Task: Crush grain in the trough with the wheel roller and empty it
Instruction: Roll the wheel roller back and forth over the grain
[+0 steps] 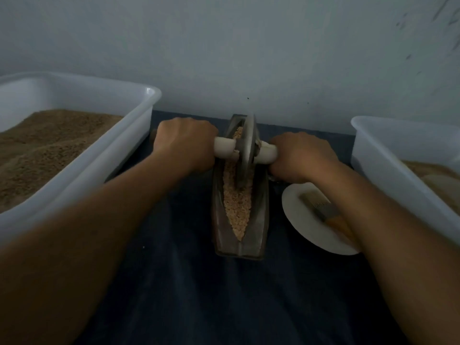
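The trough [239,195] stands lengthwise in the middle of a dark-covered counter [186,295], its far end close to the wall [224,46]. A white bin [74,95] of brown meal sits near its left side, its long wall angled toward the trough. A second white bin [398,150] sits to the right, further off. Between that bin and the trough lies a white plate [303,215] with a brush [323,212] on it, just beside the trough's right wall. The near half of the counter is bare cloth.

The trough is a narrow grey boat-shaped vessel with sloping inner walls. A strip of pale grain [236,205] fills its groove, tapering to a point at the near end. The wheel [247,150] stands upright on edge in the groove, toward the far half, its rim down in the grain. A pale handle [225,148] runs crosswise through the wheel's hub and sticks out on both sides.

The left hand [185,143] is curled round the left end of the handle, knuckles up. The right hand [298,155] grips the right end the same way. Both forearms reach forward from the near corners, the right one passing over the plate and brush.
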